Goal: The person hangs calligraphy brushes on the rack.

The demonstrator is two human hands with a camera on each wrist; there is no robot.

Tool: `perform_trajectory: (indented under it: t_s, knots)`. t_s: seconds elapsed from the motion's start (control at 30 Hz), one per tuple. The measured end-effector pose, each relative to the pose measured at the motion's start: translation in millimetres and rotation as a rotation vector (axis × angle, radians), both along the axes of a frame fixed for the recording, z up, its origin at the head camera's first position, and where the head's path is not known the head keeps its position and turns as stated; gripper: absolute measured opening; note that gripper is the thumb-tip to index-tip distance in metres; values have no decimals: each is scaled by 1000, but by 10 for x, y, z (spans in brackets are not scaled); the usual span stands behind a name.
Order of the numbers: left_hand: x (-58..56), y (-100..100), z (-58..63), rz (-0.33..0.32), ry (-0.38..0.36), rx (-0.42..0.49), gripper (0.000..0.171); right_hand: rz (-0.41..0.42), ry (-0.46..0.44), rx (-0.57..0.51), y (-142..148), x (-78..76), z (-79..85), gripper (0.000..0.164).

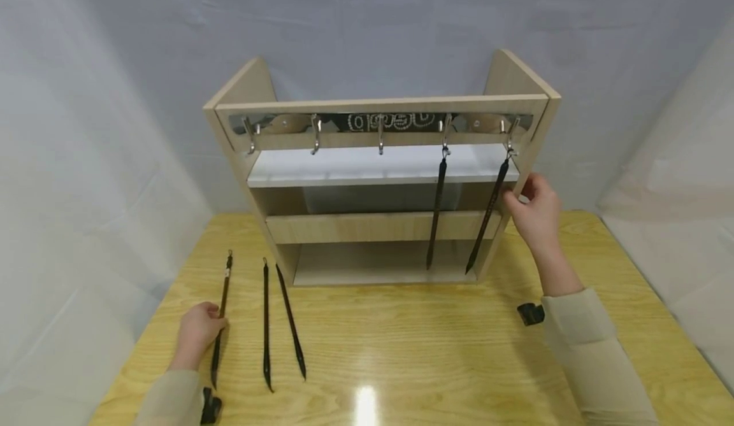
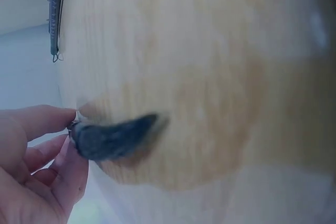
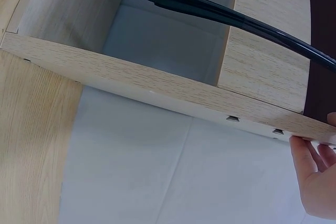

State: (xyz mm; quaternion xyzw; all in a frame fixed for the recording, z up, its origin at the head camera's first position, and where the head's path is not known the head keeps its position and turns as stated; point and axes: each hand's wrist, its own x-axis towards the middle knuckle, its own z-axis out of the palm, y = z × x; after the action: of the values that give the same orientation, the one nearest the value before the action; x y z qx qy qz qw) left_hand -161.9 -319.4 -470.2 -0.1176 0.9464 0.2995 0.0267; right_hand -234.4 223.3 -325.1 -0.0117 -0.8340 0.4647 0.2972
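Note:
My left hand (image 1: 199, 327) pinches the shaft of a dark calligraphy brush (image 1: 226, 279) at the left of the table. Its loop end points toward the back, and in the left wrist view its dark hair tip (image 2: 113, 139) sticks out past my fingers. Two more brushes, a middle one (image 1: 266, 324) and a slanted one (image 1: 291, 324), lie to the right of it. At the wooden shelf (image 1: 381, 227), my right hand (image 1: 537, 213) grips the right side panel (image 3: 152, 90), thumb at the front edge. Two brushes hang there from hooks, one (image 1: 437, 213) beside the other (image 1: 487, 216).
A metal hook strip (image 1: 350, 138) runs across the shelf's top front; its three left hooks carry nothing. The shelf stands at the back of the yellow wooden table (image 1: 401, 330). Pale cloth (image 1: 378, 25) surrounds the table at the back and sides.

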Motion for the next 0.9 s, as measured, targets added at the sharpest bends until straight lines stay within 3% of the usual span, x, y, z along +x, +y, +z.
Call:
perform_trajectory:
  t_s: [0.4,0.53,0.77,0.9]
  knots:
    - [33,4,111,47,148,14,34,-1,28,1,6,-16,-24,23]
    - [49,28,188,108,223,43,33,-1,30,1,2,-13,-26,23]
    - [73,134,302,254,246,174,36,7,22,-16,-10,-1,-14,24]
    - [75,228,361,315,305,223,34,4,23,-19,-16,4,-4,24]
